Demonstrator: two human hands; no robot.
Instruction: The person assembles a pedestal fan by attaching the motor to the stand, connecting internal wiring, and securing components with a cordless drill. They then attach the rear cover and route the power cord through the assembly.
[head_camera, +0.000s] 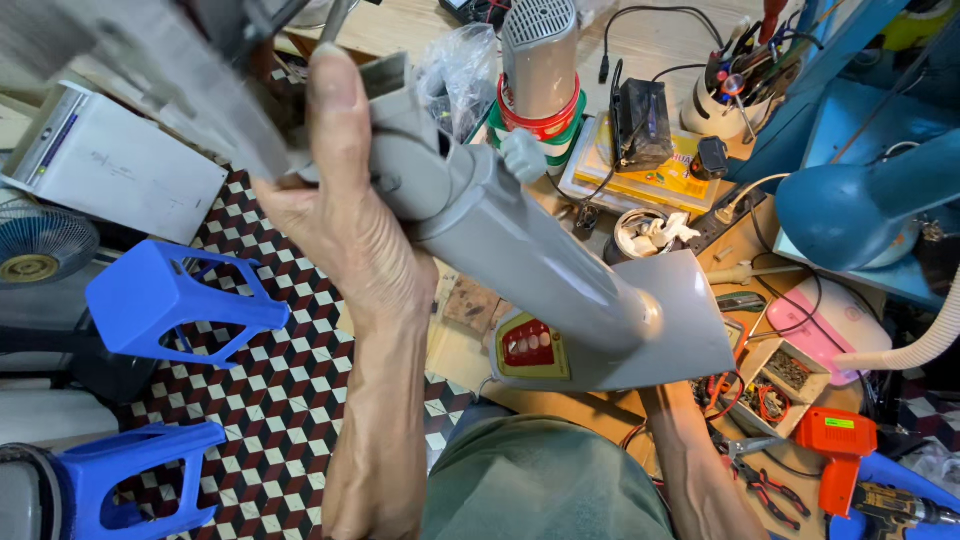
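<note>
Grey plastic fan stand (520, 250): held up over the workbench, its column slanting from upper left down to a flat square base at lower right; a red-and-yellow button panel is seen on the base's near edge.
Left hand (345, 220): wrapped around the upper part of the column, thumb stretched up along it; the grip is closed on the fan stand.
Right hand: mostly hidden under the base; only the forearm (690, 470) is seen rising to it, so whether the fingers are closed cannot be told, though the base is probably propped from below.
Top of the stand (170, 70): blurred grey shape at upper left, too smeared for its form to be made out.
Heat gun (540, 60): stood upright on the bench behind the column, nozzle end up, with red and green rings of tape stacked around it.
Orange drill (845, 450): laid at lower right, near red-handled pliers (765, 490).
Blue stools (170, 300): two are tipped on the checkered floor (290, 390) at the left, one above the other.
White box (120, 165): rested at far left, beyond the upper stool.
Blue desk lamp (850, 210): shade seen at the right, above a pink case (825, 320).
Parts tray (780, 375): set just beside the base's right corner, holding small hardware.
</note>
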